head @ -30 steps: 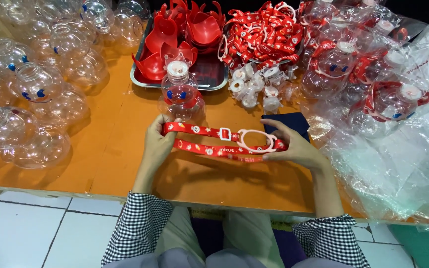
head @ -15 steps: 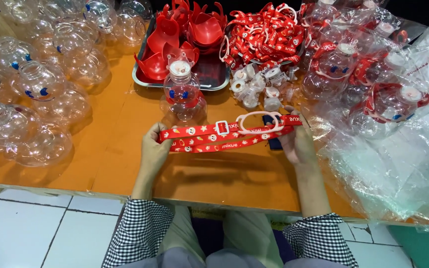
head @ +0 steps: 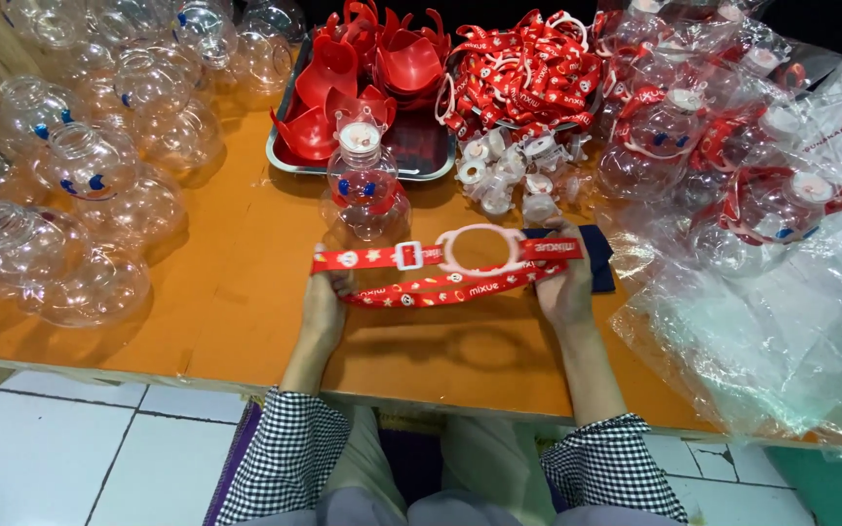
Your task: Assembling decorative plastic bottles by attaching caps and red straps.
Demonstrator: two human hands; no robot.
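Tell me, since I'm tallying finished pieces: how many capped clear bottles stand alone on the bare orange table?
1: the capped bottle stands before the metal tray, beyond the strap held by both hands. Bagged ones at right are uncounted.

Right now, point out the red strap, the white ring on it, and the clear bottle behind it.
red strap (head: 460, 289), head view, lower band
white ring (head: 446, 255), head view, left rim
clear bottle (head: 366, 185), head view, body

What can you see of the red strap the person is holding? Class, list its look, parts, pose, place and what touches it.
The red strap looks like woven fabric printed with small white shapes. It carries a white buckle and a white oval ring. It is stretched flat as a loop, one run above the other, over the orange table. The left hand grips one end, the right hand the other. A clear bottle stands just behind it.
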